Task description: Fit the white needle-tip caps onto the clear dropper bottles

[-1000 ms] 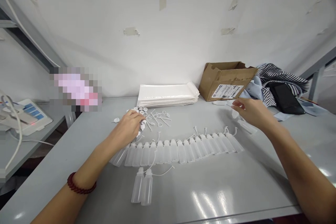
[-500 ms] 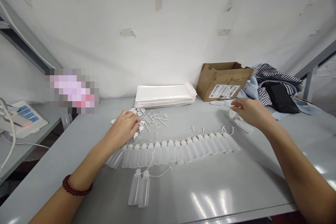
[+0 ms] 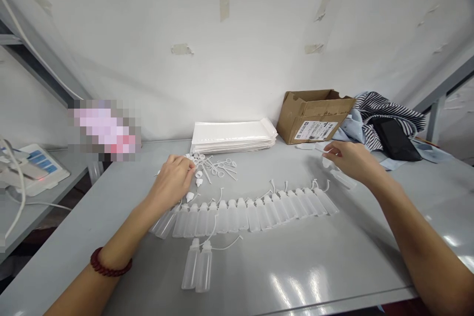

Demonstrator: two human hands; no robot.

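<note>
My left hand (image 3: 173, 177), with a dark red beaded bracelet on the wrist, hovers at the left of a loose pile of white nozzle caps (image 3: 199, 175) and ring-ended strips (image 3: 222, 165). Its fingers are curled together, and whatever they pinch is hidden. Over at the right, my right hand (image 3: 344, 154) has thumb and fingers pressed together beside small white pieces; what they hold is not clear. Below it lies a clear plastic bottle (image 3: 344, 177). A row of capped squeeze bottles (image 3: 231, 217) stretches across the table, and two more bottles (image 3: 203, 269) lie in front.
Behind the row, a stack of white padded envelopes (image 3: 233, 136) rests against the wall. A cardboard box (image 3: 313, 116) stands beside striped cloth (image 3: 392, 108) and a black pouch (image 3: 396, 139). A white device (image 3: 40, 168) with cables sits on the left surface.
My left hand has drawn back slightly to the left, uncovering more of the caps beside it. My right hand stays in nearly the same place. The view has shifted a little.
</note>
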